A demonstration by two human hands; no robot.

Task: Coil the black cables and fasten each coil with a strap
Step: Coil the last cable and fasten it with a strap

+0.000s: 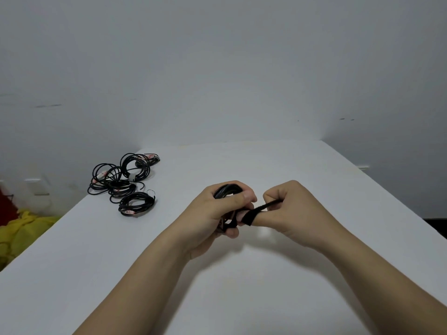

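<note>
My left hand (217, 211) grips a small coil of black cable (227, 191) above the middle of the white table (314, 170); most of the coil is hidden by the fingers. A black strap (256, 210) runs from the coil to my right hand (297, 209), which pinches the strap and holds it taut, with part of it draped over the thumb. A pile of several black cable coils (121, 180) lies at the table's far left. The nearest coil of that pile (136, 204) lies slightly apart.
The table's left edge runs diagonally; beyond it, yellow cloth (21, 228) lies on the floor. A pale wall (217, 68) rises behind the table. The table's far edge is close behind the hands.
</note>
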